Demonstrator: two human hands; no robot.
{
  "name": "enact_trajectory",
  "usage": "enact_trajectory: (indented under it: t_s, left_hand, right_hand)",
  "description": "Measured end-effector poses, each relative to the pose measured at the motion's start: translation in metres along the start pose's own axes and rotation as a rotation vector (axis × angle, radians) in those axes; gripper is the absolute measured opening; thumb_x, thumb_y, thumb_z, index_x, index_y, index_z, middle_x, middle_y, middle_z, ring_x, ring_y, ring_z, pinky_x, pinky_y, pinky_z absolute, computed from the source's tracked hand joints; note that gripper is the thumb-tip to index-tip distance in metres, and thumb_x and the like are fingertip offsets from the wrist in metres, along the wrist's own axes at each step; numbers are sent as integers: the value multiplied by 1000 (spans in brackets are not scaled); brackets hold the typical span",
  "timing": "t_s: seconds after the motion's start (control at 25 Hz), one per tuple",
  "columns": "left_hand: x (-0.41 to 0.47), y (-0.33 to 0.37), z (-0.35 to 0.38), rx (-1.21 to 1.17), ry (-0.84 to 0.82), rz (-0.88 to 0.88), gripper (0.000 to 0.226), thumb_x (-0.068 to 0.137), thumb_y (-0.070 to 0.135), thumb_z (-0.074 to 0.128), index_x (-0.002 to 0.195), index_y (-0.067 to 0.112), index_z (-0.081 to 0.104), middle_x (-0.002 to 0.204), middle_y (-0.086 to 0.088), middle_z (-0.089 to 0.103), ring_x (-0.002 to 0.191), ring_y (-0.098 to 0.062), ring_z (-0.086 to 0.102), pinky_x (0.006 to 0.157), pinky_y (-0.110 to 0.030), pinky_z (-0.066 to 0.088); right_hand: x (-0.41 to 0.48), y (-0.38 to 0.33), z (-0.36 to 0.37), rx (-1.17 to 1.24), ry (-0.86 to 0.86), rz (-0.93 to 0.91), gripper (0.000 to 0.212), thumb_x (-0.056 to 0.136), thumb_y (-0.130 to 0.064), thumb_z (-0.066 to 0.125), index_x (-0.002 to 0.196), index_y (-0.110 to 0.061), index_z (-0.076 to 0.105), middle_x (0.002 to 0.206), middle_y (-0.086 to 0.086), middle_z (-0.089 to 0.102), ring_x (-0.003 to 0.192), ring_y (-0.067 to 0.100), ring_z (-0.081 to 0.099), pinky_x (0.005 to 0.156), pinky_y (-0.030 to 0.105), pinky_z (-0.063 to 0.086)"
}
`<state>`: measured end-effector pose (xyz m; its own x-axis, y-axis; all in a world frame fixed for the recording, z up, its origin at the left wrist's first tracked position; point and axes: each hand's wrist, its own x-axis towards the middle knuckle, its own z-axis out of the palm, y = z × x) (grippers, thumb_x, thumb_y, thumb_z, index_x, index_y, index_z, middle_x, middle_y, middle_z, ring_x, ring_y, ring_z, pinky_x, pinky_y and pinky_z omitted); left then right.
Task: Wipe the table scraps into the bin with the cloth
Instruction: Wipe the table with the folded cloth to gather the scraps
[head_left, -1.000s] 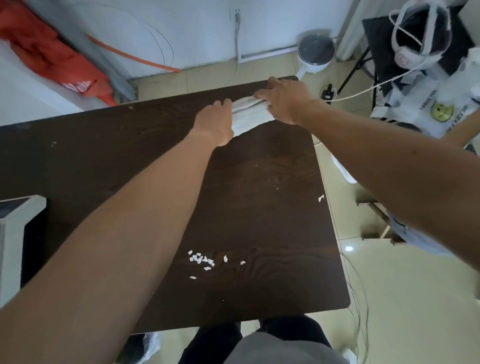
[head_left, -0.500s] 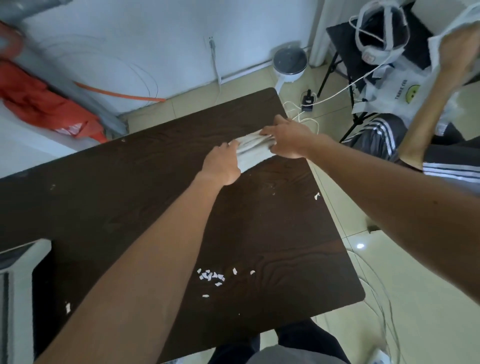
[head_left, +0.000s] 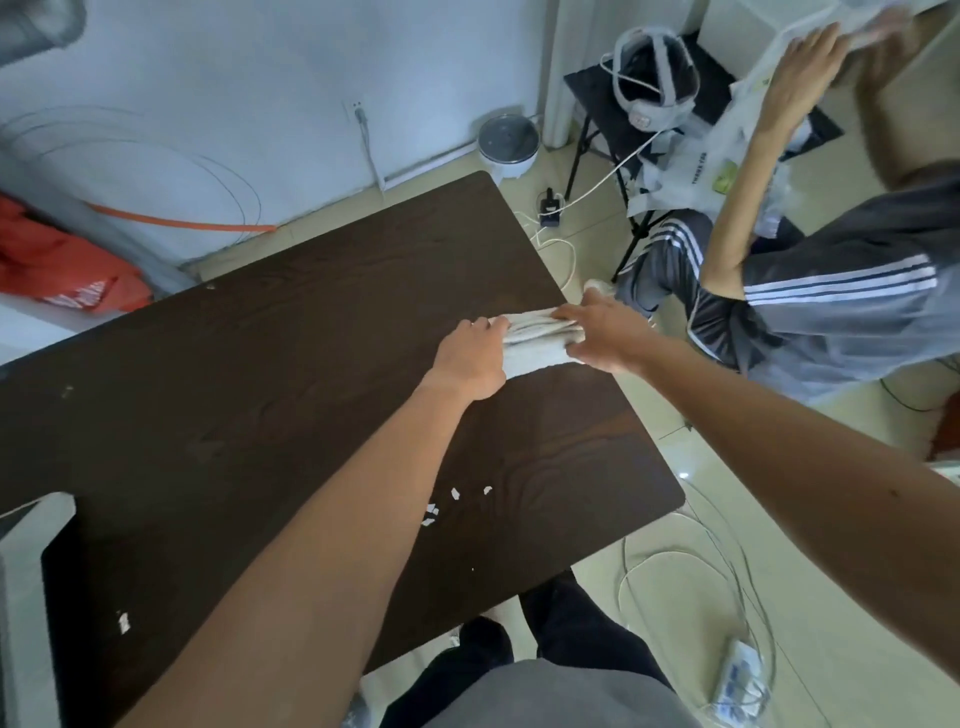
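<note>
White paper scraps lie in a loose scatter on the dark wood-grain table close to the person's body. Part of the cluster is hidden under the left forearm, and one stray scrap sits well apart near the left front edge. That spread looks like the main risk: a single pass of the cloth could miss the stray. Light paper could also flick off the near edge onto the floor, where white cables lie, rather than into a bin. No bin can be picked out for certain; the white-framed object at the left edge may be it, but too little of it shows. A sweep begun with no bin at the table edge would simply drop the scraps.

Farther out, the off-white cloth lies bunched into a long roll at the table's far right edge, well apart from the scraps. The left hand is knuckles-up, its fingers curled over the roll's left end and gripping it. The right hand clasps the right end at the table's rim. Both arms are stretched nearly straight. Held this narrow, the roll would wipe only a thin strip. Beyond the edge, a seated second person is near the right hand, and a wide swing could bump them.
</note>
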<state>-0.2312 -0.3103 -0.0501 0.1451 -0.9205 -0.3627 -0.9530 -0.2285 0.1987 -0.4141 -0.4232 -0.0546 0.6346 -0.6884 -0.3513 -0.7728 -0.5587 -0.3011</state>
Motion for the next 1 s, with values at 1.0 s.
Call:
enact_trajectory:
  t_s: [1.0]
  left_hand:
    - [-147,-63,21,181,-161,213,48,88,4,57,131,26,54,123,-1,62,112,-26,59,87,-39,48]
  right_hand:
    - [-164,-175,127,217,-31,288,38,83,-48,61,98,-20,41,81,2,51,74,27,54,62,33,41]
